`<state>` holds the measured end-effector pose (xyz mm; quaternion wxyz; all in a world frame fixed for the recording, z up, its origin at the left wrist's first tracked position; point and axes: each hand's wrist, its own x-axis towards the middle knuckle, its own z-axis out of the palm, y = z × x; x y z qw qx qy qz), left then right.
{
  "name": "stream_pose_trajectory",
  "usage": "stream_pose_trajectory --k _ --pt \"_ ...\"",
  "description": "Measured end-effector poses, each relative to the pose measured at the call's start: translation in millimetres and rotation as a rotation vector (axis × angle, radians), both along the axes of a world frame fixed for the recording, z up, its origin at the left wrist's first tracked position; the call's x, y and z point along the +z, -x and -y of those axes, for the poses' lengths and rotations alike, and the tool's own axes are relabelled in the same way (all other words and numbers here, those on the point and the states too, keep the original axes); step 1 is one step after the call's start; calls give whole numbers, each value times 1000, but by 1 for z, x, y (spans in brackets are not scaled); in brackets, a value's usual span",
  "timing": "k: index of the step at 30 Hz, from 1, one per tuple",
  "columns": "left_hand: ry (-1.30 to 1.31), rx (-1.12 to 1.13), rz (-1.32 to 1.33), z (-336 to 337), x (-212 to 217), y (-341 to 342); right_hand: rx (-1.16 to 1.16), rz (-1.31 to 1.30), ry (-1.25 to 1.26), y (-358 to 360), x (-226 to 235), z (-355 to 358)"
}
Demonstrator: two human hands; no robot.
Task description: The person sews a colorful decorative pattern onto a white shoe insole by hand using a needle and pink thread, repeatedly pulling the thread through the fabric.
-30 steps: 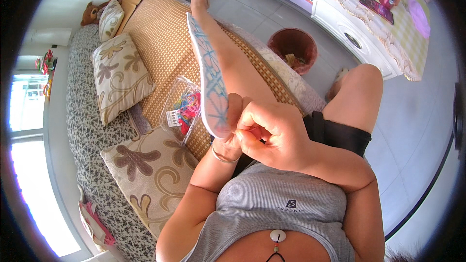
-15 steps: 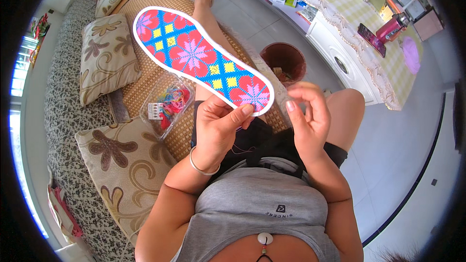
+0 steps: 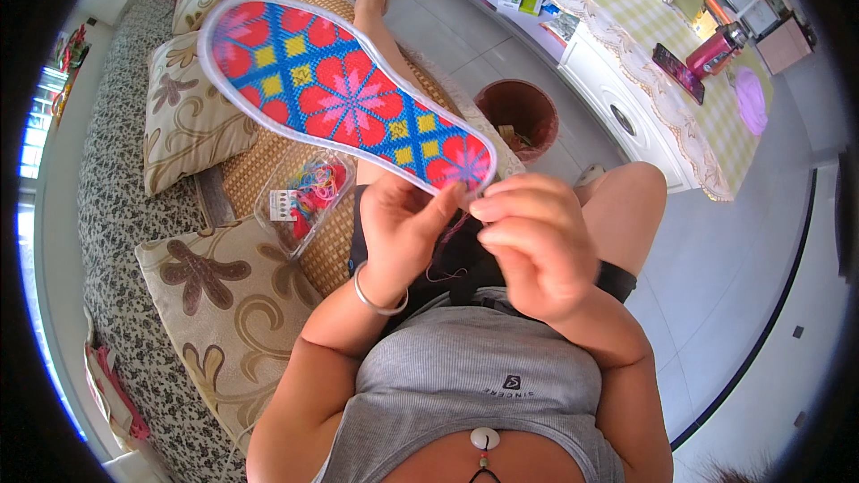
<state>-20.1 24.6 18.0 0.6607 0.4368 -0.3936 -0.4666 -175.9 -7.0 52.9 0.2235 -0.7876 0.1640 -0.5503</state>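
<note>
My left hand [image 3: 404, 228] grips the heel end of an embroidered shoe insole [image 3: 340, 94], which has red and pink flowers, yellow squares, a blue ground and a white rim. Its patterned face is turned toward me and it slants up to the left. My right hand [image 3: 535, 244] is beside the heel with fingertips pinched together on a thin dark red thread [image 3: 447, 246] that hangs from the insole's edge. Any needle is too small to see.
A clear plastic bag of coloured threads [image 3: 309, 197] lies on the woven mat [image 3: 268, 165] of the sofa, between patterned cushions [image 3: 234, 295]. A brown bin [image 3: 523, 112] stands on the tiled floor, and a white cabinet with a checked cloth [image 3: 644, 80] is at the right.
The insole turned from edge-on to face-up and was lifted higher to the left. My right hand came off it, then closed in again on the thread at the heel.
</note>
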Motion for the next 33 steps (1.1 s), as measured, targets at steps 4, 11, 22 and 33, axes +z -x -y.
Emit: stream_pose_trajectory --k 4,11,22,33 --pt "0 232 234 18 -31 -42 164 647 -533 56 38 -2" --pt "18 718 469 33 -54 -132 424 1373 -330 298 86 -4" --pt "61 118 -153 9 -3 -17 -372 -153 -231 24 15 -1" --pt "5 126 -96 0 5 -4 -326 -211 -59 -9 2 1"
